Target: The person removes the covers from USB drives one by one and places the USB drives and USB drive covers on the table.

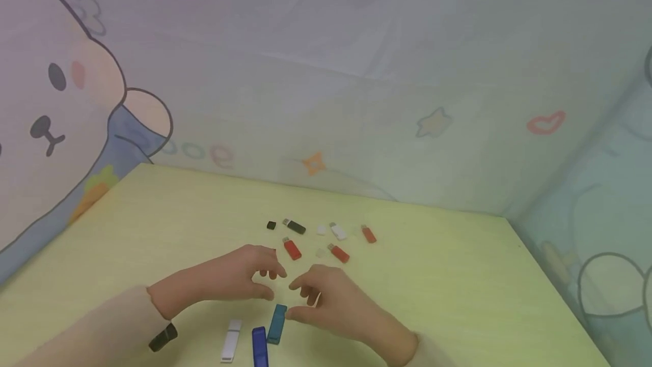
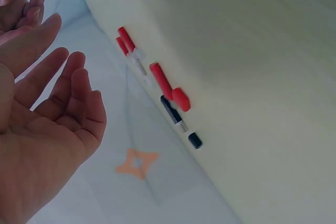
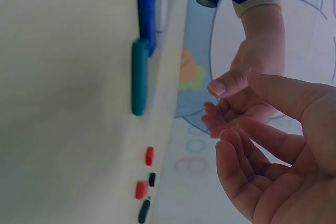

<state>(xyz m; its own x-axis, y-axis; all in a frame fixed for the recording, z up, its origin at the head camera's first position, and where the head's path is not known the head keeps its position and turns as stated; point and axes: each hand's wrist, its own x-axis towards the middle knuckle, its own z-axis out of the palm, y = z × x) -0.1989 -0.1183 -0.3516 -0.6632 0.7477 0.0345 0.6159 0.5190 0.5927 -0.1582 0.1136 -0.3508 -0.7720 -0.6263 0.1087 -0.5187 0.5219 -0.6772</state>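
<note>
Left grip [image 1: 245, 272] and right grip [image 1: 336, 303] both hang loosely released near a slim, straight, oblong teal stick [image 1: 277, 324].

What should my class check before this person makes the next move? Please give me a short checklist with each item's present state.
1. Left hand free: ok, it holds nothing.
2. Right hand free: ok, it holds nothing, and its fingers are loosely bent.
3. Black USB stick capped: not ok, the black cap lies apart from it.
4. Blue stick wholly inside the head view: not ok, the bottom edge cuts it off.
5. Teal stick clear of the blue stick: cannot tell, they lie close together and may touch.
</note>
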